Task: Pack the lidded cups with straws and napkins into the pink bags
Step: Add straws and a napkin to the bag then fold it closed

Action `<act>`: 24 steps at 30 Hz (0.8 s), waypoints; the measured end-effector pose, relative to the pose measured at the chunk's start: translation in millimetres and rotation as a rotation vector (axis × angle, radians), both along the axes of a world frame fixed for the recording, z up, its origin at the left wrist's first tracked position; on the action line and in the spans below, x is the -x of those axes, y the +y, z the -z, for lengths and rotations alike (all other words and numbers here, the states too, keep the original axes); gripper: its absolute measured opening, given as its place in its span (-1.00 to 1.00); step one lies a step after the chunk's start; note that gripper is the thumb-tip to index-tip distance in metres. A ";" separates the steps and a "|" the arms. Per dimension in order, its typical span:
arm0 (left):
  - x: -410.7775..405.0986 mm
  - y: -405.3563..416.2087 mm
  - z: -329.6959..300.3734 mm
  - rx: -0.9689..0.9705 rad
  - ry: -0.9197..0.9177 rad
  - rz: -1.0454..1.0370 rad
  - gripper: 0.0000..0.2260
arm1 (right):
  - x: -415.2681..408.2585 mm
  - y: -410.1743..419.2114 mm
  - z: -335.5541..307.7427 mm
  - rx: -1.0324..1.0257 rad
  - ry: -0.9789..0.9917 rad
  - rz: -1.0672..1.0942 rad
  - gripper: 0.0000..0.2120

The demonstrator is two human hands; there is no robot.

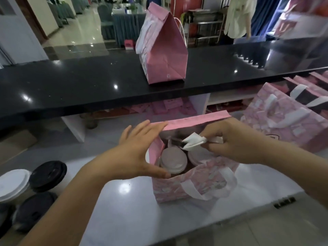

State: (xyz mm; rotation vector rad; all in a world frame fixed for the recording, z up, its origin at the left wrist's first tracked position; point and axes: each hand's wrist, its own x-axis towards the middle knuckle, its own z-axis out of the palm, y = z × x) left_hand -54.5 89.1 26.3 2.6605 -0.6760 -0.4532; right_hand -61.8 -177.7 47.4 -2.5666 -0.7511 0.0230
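Grey counter (124,201), with a raised black ledge (71,89) behind it. On the counter: one open pink bag (186,189) holding two lidded cups, the left cup (172,161) in plain view, the right cup (195,158) partly under my right hand. My left hand (136,153): fingers straight, spread across the bag's left wall, thumb on the near rim, fingertips at the far rim. My right hand (236,144): grip pinched on a folded white napkin (193,142), held over the bag's mouth. On the ledge: one closed pink bag (163,50). Far left: more cups (48,175) with black and white lids. Right: more pink bags (284,121).
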 end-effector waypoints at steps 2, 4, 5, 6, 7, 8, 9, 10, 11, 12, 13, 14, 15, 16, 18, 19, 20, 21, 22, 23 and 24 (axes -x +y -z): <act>-0.1 -0.6 1.6 0.003 0.009 0.017 0.05 | -0.8 6.1 -1.5 0.150 0.059 0.008 -0.83; 0.5 -1.0 3.1 0.006 0.014 0.032 0.07 | -2.7 16.3 -2.5 0.303 0.106 0.004 -0.80; 0.7 -0.8 3.8 0.007 0.019 0.036 0.08 | -4.4 22.2 -1.4 0.378 0.114 -0.004 -0.78; 1.0 -0.8 4.3 0.009 0.025 0.038 0.09 | -6.4 28.1 0.5 0.451 0.120 -0.015 -0.76; 1.2 -1.1 4.7 0.014 0.031 0.039 0.09 | -8.2 34.0 3.1 0.527 0.129 -0.027 -0.74; 1.8 -1.6 5.2 0.020 0.034 0.042 0.09 | -9.6 39.0 6.5 0.600 0.145 -0.039 -0.73; 2.1 -2.1 6.1 0.025 0.031 0.048 0.09 | -10.6 42.7 10.5 0.666 0.161 -0.052 -0.72; 2.4 -2.5 6.4 0.027 0.025 0.056 0.09 | -11.8 45.6 14.7 0.732 0.176 -0.072 -0.73; 2.7 -2.7 6.5 0.027 0.022 0.061 0.09 | -12.5 47.4 17.8 0.790 0.194 -0.098 -0.75; 3.2 -3.2 6.3 0.027 0.024 0.064 0.09 | -13.0 47.9 20.0 0.822 0.233 -0.117 -0.75; 3.7 -3.3 5.9 0.026 0.030 0.063 0.09 | -12.8 47.5 20.9 0.827 0.291 -0.128 -0.72; 4.0 -3.3 5.1 0.026 0.035 0.061 0.09 | -12.0 46.7 19.8 0.820 0.343 -0.133 -0.65; 4.3 -2.9 4.6 0.027 0.037 0.060 0.09 | -10.6 45.2 16.6 0.809 0.368 -0.132 -0.60; 4.5 -3.0 3.6 0.028 0.039 0.059 0.09 | -8.3 43.6 11.5 0.788 0.360 -0.120 -0.57; 4.9 -3.3 2.7 0.031 0.043 0.059 0.09 | -2.4 37.5 -0.6 0.701 0.293 -0.071 -0.57; 4.5 -3.0 3.0 0.035 0.043 0.060 0.08 | 1.0 32.9 -7.6 0.642 0.261 -0.045 -0.58; 3.8 -2.8 3.1 0.042 0.041 0.063 0.08 | 4.5 27.9 -14.8 0.580 0.238 -0.019 -0.60; 3.2 -2.5 3.2 0.049 0.041 0.067 0.07 | 8.3 21.9 -22.0 0.511 0.218 0.008 -0.60; 2.8 -2.0 3.1 0.053 0.042 0.072 0.06 | 12.0 14.4 -28.0 0.433 0.201 0.033 -0.59; 2.3 -1.4 3.2 0.057 0.043 0.073 0.05 | 16.3 6.0 -32.9 0.344 0.177 0.060 -0.56; 1.8 -1.1 2.9 0.066 0.044 0.071 0.04 | 20.4 -4.0 -36.5 0.244 0.142 0.088 -0.54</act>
